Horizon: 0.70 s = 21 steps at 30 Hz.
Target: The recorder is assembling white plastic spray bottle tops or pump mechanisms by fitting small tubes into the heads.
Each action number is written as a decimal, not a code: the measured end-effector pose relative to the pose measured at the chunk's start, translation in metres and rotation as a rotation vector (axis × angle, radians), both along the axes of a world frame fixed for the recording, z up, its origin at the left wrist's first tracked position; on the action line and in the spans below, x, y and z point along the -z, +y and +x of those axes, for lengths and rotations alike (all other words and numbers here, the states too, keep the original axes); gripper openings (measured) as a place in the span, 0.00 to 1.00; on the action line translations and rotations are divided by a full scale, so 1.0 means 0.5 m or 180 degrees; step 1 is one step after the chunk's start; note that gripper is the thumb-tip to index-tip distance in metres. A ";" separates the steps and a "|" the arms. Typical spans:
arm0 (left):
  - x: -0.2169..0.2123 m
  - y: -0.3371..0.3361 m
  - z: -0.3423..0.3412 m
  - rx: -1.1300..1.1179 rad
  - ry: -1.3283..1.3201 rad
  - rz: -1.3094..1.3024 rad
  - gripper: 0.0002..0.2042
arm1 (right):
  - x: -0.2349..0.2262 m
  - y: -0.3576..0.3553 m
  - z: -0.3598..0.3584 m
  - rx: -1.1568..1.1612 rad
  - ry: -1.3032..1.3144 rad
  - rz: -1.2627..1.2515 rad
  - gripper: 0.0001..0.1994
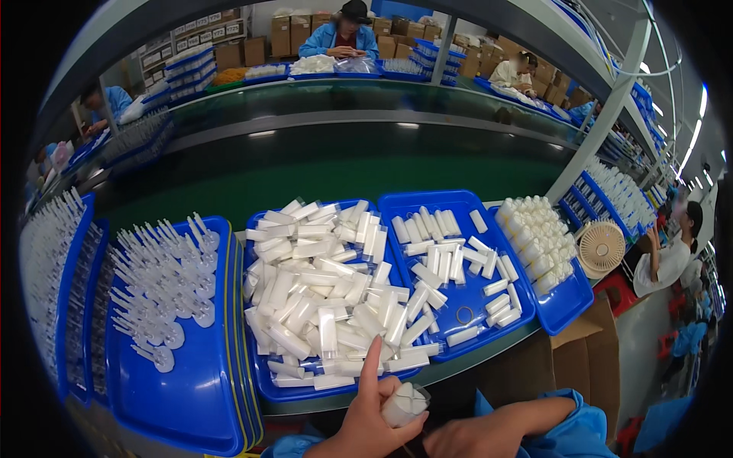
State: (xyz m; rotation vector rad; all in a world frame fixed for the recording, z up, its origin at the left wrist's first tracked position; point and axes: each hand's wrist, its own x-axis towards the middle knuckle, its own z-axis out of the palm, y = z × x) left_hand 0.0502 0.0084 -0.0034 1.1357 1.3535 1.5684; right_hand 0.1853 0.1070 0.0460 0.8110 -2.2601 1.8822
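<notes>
My left hand (368,421) is wrapped round a bundle of white pieces in clear film (405,404), its index finger stretched up and away. The bundle's end faces up and shows several wedge-like segments. Just to its right, low in the view, is my right hand (472,438); its fingers curl down toward the lower edge and are mostly hidden. Beyond my left hand a blue tray (263,389) is heaped with white pieces in clear sleeves (305,298). A second blue tray (458,290) holds more of these sleeved pieces and a thin ring (464,314).
At left, stacked blue trays (175,397) carry translucent stemmed parts (172,282). A blue tray (569,309) of bundled white pieces (534,237) stands at right, near a round fan (602,248) and a cardboard box (588,359). A green conveyor belt (305,164) runs behind; people work beyond.
</notes>
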 end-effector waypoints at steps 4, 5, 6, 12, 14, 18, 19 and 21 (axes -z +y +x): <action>-0.017 -0.010 -0.025 0.0160 -0.1737 0.0088 0.51 | 0.066 0.029 0.026 -0.0139 0.0495 -0.3329 0.19; -0.007 -0.015 -0.012 -0.0336 -0.1019 0.0297 0.52 | 0.077 0.039 0.038 0.0324 -0.0161 -0.3539 0.20; -0.004 -0.013 -0.006 -0.0400 -0.0701 0.0401 0.51 | 0.067 0.046 0.056 0.0927 -0.0786 -0.3623 0.22; 0.020 -0.026 0.015 -0.0425 0.2669 0.0589 0.36 | 0.004 0.044 0.027 0.1900 -0.0806 0.0784 0.27; 0.008 -0.039 0.018 -0.0011 0.2529 0.0437 0.32 | -0.012 0.005 0.021 0.2566 -0.0685 0.0611 0.16; -0.067 -0.066 -0.024 0.1151 0.2472 0.0854 0.27 | -0.013 -0.005 0.045 0.2523 -0.1008 0.1014 0.19; -0.086 -0.097 -0.049 0.1154 0.2637 0.1024 0.25 | -0.020 0.010 0.061 0.2704 -0.1080 0.1108 0.19; -0.089 -0.145 -0.103 0.0871 0.2259 0.1139 0.20 | -0.040 0.078 0.125 0.3522 -0.0870 0.1431 0.20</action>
